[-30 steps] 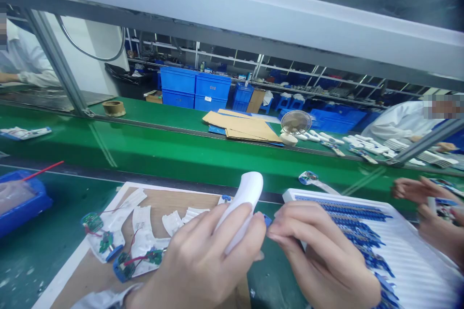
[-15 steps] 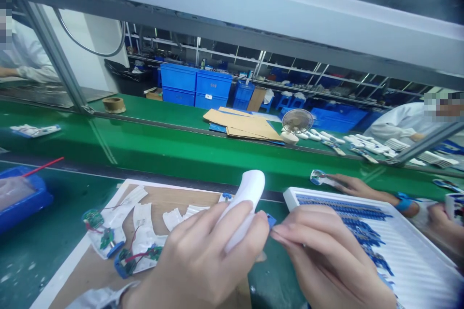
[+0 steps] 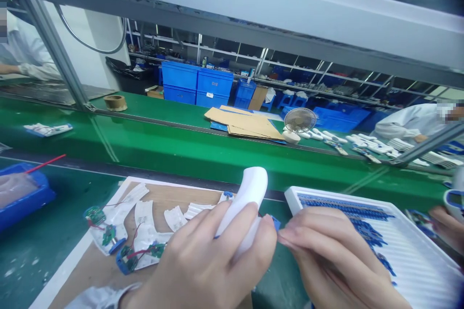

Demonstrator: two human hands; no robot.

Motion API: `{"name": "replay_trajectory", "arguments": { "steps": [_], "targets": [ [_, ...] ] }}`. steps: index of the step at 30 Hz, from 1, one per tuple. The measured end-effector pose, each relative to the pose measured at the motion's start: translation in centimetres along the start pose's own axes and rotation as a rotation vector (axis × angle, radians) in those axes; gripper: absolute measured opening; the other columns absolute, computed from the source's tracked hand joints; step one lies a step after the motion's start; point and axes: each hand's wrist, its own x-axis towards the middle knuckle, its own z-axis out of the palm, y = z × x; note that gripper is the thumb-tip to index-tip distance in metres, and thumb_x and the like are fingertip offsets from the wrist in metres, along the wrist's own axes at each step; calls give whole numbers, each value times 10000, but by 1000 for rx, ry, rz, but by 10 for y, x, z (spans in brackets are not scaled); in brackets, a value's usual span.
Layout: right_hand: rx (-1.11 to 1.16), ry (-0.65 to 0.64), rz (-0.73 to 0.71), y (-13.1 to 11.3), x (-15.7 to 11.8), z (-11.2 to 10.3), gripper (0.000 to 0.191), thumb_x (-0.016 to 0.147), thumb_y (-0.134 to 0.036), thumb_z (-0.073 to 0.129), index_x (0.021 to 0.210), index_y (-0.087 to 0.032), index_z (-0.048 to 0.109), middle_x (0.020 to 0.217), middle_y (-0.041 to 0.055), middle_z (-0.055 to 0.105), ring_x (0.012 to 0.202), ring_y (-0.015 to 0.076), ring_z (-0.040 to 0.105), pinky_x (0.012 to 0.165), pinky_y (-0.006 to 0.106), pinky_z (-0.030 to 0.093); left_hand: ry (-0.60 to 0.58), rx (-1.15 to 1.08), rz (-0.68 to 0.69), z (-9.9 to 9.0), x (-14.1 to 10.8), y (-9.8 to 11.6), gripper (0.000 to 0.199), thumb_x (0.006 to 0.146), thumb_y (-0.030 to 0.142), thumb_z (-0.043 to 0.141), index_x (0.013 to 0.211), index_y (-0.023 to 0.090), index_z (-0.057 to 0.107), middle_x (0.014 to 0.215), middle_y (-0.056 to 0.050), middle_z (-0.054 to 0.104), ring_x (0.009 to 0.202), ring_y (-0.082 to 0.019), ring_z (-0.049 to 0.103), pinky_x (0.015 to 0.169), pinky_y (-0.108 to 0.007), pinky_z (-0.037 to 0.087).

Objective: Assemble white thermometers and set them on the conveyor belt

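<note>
Closed round a curved white plastic housing (image 3: 250,193), the left hand (image 3: 195,265) grips it across the body, fingers wrapped over the front, with the rounded end standing clear above them. The right hand (image 3: 337,260) is nearly shut, its fingertips (image 3: 290,236) drawn together right at a small blue tab (image 3: 276,223) on the housing's edge; whether they actually pinch the tab cannot be told from this view. The housing looks light, hollow and smooth, so it seems likely to slip unless held round its thick middle, and the tab looks small enough to need fingertip work.

Furthest left, a blue plastic bin (image 3: 43,188) holds a clear bag, with a red rod (image 3: 45,164) leaning from it. Next comes a white-edged wooden board (image 3: 90,275) carrying open white housing shells (image 3: 145,217) and green circuit boards (image 3: 108,235) on thin red wires, which look delicate. Just right of the hands, a white tray (image 3: 424,260) holds rows of blue strips (image 3: 344,210). At the far right, a co-worker's hand (image 3: 447,227) reaches in near it. Across the green conveyor belt (image 3: 181,149) lie cardboard sheets (image 3: 246,123) and a small desk fan (image 3: 300,120).
</note>
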Motion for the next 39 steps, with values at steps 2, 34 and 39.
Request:
{"name": "replay_trajectory", "arguments": {
  "steps": [2, 34, 39],
  "targets": [
    [15, -4, 7, 1, -1, 0, 247, 788, 107, 605, 876, -122, 634, 830, 4, 598, 758, 108, 585, 616, 269, 490, 1, 13, 4, 0, 0, 1, 313, 1057, 120, 342, 1054, 224, 637, 1005, 79, 784, 809, -157, 775, 679, -265, 521],
    [-243, 158, -89, -5, -33, 26, 123, 926, -101, 625, 818, -161, 624, 923, 1, 719, 839, 118, 654, 751, 273, 531, -191, -556, -503, 9, -15, -1, 229, 1044, 389, 410, 1226, 286, 504, 1103, 33, 747, 958, -134, 733, 767, -181, 562],
    [-245, 208, -141, 2, -33, 35, 76, 899, -93, 659, 867, -159, 680, 957, 17, 724, 894, 143, 668, 762, 277, 551, -298, -718, -680, 3, -24, -1, 326, 1000, 479, 489, 1318, 418, 444, 1234, 96, 693, 1035, -147, 699, 853, -217, 545]
  ]
}}
